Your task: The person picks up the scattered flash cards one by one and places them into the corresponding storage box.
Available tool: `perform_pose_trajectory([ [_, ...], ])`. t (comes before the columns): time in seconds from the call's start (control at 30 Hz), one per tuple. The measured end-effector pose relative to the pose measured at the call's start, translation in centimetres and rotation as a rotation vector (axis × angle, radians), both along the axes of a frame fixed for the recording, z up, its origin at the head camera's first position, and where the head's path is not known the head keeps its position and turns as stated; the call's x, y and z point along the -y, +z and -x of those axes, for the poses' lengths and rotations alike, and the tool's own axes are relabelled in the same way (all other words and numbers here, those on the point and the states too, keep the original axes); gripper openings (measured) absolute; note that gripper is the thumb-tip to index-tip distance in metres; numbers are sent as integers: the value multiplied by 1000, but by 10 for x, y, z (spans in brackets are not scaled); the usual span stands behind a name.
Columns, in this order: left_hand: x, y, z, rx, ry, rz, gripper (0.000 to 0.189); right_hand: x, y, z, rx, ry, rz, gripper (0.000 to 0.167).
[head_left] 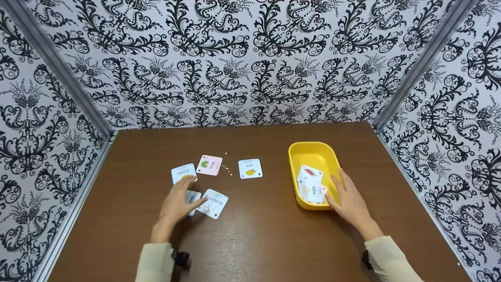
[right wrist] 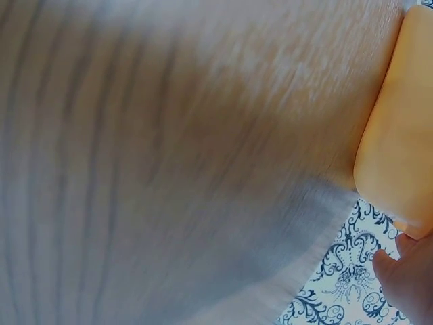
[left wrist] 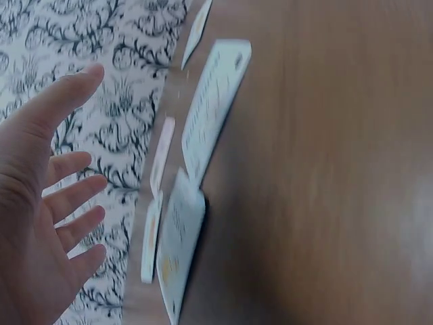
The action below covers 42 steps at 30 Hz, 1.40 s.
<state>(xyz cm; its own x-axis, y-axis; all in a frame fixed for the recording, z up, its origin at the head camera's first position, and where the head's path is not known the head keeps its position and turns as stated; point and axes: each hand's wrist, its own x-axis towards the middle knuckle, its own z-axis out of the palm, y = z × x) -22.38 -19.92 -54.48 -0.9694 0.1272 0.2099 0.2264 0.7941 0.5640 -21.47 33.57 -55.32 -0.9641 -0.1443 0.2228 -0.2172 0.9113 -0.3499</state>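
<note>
Under left hand [head_left: 174,204]: half-covered card [head_left: 191,196]; fingers spread, holding nothing.
Right of it: dumpling card [head_left: 214,204].
Beyond it: pizza card [head_left: 182,170], frog card [head_left: 210,165], pie card [head_left: 250,168].
At right hand [head_left: 351,204]: yellow tub [head_left: 312,156], cards [head_left: 312,188] inside; fingers extended, unclenched.

Smooth plastic bin [head_left: 315,147], glossy paper cards [head_left: 250,168], sheeny wood-look table [head_left: 258,239]

Your head camera looks forward-down; your left wrist's (low, nearer) shares its cards [left wrist: 216,105], your right's the yellow tub [right wrist: 400,128].
</note>
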Motion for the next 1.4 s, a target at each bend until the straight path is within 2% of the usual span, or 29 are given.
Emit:
perform_pose_trajectory([
  [0.33, 36, -12, -8, 101, 17, 0, 80, 0, -1, 0, -19, 1, -8, 65],
  [0.67, 56, -24, -13, 174, -54, -91, 82, 0, -3, 0, -66, -2, 4, 64],
  [0.77, 59, -25, -15, 178, -82, -92, 80, 1, -2, 0, -44, -4, 1, 64],
  [0.9, 60, -25, -14, 139, -117, -64, 76, 1, -1, 0, -32, -6, 0, 64],
  [1.0, 58, -24, -13, 122, -107, -30, 74, 1, 0, 1, -35, -3, 1, 64],
  [1.2, 57, -27, -15, 179, -56, -4, 83, 1, -1, 1, -41, -3, -3, 64],
  [1.3, 59, -29, -16, 203, -74, -10, 89, 1, -1, 0, -39, 0, -2, 64],
  [1.4, 61, -30, -16, 190, -106, -19, 85, 1, -1, 0, -42, 2, -2, 63],
])
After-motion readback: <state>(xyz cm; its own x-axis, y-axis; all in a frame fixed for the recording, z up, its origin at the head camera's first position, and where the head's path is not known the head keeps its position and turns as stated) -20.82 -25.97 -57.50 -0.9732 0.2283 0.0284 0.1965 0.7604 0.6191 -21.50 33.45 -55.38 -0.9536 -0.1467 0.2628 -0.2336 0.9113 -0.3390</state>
